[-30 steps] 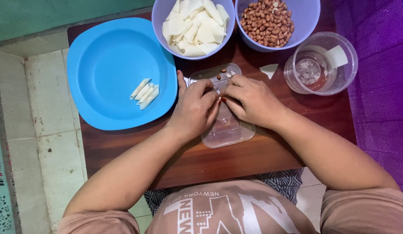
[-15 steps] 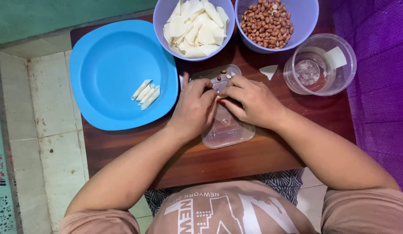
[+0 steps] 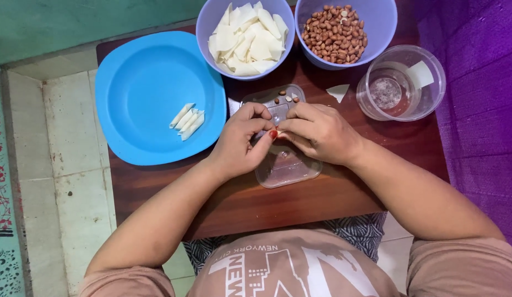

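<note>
My left hand (image 3: 242, 140) and my right hand (image 3: 316, 132) meet fingertip to fingertip over a clear plastic lid (image 3: 286, 165) on the dark wooden table (image 3: 250, 201). Together they pinch something small between the fingers; it is too hidden to name, possibly a wrapper piece. A few peanuts (image 3: 286, 98) lie on the lid's far end. Left of my hands, a blue plate (image 3: 151, 82) holds three small rolled white pieces (image 3: 186, 121).
At the table's far edge stand a purple bowl of white wrapper triangles (image 3: 245, 36) and a purple bowl of peanuts (image 3: 336, 27). A clear round container (image 3: 402, 82) with liquid sits at the right, a loose white triangle (image 3: 338, 92) beside it. Tiled floor lies left.
Both hands have closed in over the lid, fingertips now pressed together around the small piece. The plate and bowls have not moved.
</note>
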